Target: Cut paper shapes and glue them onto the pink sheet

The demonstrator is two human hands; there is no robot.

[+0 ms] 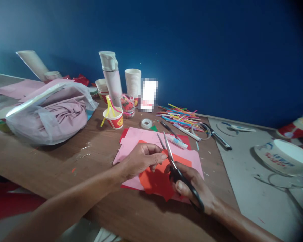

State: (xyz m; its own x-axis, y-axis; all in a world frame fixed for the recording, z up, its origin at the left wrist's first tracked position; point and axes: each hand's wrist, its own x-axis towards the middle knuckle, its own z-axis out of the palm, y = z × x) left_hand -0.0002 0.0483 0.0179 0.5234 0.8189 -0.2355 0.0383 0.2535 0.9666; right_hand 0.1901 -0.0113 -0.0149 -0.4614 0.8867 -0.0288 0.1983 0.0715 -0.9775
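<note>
My right hand point(192, 183) grips black-handled scissors point(172, 160), whose silver blades are parted and point away from me. Just left of the blades, my left hand point(143, 158) is closed in a pinch. At its fingertips shows a small piece of orange paper point(164, 153), partly hidden by the fingers. Below both hands an orange sheet point(151, 181) with an uneven cut edge lies on pink paper point(131, 136). Red paper point(123, 134) sticks out from under the pink stack. A glue tube point(178, 142) rests on the far side of the stack.
Beyond the paper are a tape roll point(146, 124), a paper cup point(113, 118) with bent straws, many loose straws point(179, 114), a black pen point(169, 129) and a box cutter point(218, 137). A bottle point(111, 80) and stacked cups point(133, 82) stand behind. At left sits a plastic bag point(50, 114).
</note>
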